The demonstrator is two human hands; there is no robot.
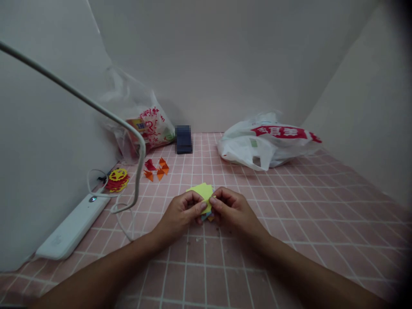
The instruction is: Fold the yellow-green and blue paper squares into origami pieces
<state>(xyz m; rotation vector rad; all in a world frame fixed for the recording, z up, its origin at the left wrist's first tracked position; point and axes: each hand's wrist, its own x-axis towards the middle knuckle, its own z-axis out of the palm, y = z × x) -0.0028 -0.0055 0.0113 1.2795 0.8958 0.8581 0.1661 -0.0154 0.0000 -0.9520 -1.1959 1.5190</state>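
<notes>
A small stack of coloured paper squares (202,192), yellow on top with blue and orange edges showing beneath, is held just above the table between both hands. My left hand (185,210) is closed on its left side, thumb lying over the yellow sheet. On the right edge, my right hand (233,209) pinches the paper between thumb and forefinger. The undersides of the fingers are hidden. Tiny paper scraps (198,240) lie on the tablecloth just below the hands.
Several folded orange and red paper pieces (160,174) lie left of centre. Yellow and red paper cut-outs (117,179) sit near a white power bank (72,229) with a cable (139,171). Plastic bags (154,128) stand back left, another bag (247,150) back right, a dark blurred box (183,139) between.
</notes>
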